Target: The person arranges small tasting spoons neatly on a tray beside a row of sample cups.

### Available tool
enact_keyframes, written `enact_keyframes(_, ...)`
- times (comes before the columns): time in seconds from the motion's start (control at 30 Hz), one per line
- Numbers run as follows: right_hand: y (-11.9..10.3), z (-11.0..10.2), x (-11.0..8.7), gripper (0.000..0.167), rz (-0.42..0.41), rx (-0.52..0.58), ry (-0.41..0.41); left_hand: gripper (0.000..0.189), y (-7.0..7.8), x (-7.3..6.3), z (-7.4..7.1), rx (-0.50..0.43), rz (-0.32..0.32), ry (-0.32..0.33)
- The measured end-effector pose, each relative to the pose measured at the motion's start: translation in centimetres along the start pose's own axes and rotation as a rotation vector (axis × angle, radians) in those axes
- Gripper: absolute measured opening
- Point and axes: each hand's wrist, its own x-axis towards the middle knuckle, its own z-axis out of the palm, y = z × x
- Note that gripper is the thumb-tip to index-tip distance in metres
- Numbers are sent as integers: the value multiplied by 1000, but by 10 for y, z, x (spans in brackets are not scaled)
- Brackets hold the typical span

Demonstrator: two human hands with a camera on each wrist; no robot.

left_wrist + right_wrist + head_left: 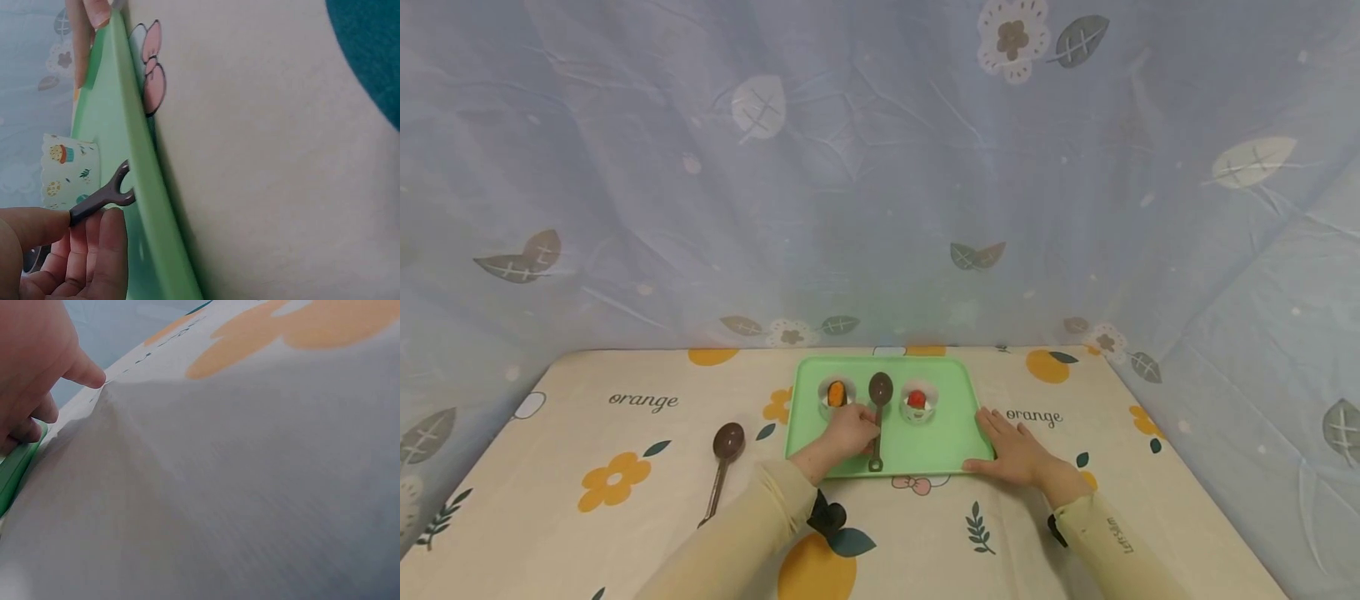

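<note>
A light green tray (951, 442) lies on the table. My left hand (850, 432) pinches the handle of a brown spoon (881, 388) over the tray, its bowl pointing away from me. In the left wrist view, the forked handle end (115, 190) sticks out between thumb and fingers by the tray rim. The spoon lies between two small paper cups. The left cup (850, 387) holds an orange-topped piece (837, 394); the right cup (919, 415) holds a red piece (917, 399). My right hand (1017, 454) rests at the tray's right edge with fingers extended.
A second brown spoon (728, 442) lies on the tablecloth (677, 475) left of the tray, its handle end near my left sleeve. A patterned cloth curtain (880, 183) stands behind the table. On the right wrist side the tablecloth is raised in a fold (125, 437).
</note>
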Motion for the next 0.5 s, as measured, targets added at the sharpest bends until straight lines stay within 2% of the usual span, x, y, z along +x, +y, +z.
enact_keyframes(0.3,0,0,0,96,1,4,2,15,-2,-2,1,49,22,17)
enact_keyframes(0.5,1,1,1,96,1,2,0,14,-3,-1,1,69,1,17)
